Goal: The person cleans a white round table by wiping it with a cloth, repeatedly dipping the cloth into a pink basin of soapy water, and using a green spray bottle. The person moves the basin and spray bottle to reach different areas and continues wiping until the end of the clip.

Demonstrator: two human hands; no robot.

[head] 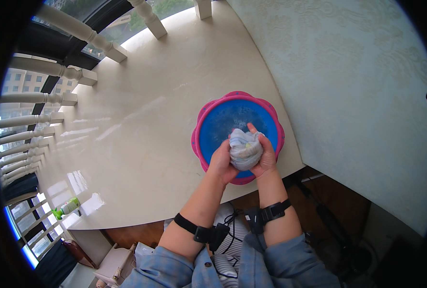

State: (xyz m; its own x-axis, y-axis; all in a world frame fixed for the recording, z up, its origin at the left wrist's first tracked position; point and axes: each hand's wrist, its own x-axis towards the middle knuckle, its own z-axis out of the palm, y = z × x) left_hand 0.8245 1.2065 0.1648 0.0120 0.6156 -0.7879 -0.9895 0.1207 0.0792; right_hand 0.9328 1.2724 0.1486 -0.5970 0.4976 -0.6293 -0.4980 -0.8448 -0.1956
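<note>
Between my two hands is a bunched, pale cloth [245,153] with faint bluish and yellowish patches. My left hand [223,162] grips its left side and my right hand [265,154] its right side, one finger sticking out past the top. Both are held over a round plastic basin [238,95] with a scalloped pink rim and a blue inside. Water with some froth [231,117] shows in the basin beyond the cloth. The cloth covers the basin's near part, so whether it touches the water cannot be told.
The basin stands on a glossy cream tabletop [145,144], close to a patterned wall [350,90] at right. White balusters [87,77] line the left edge before windows. A green-and-white spray bottle [69,206] stands far left. Cabled black devices are strapped to both forearms.
</note>
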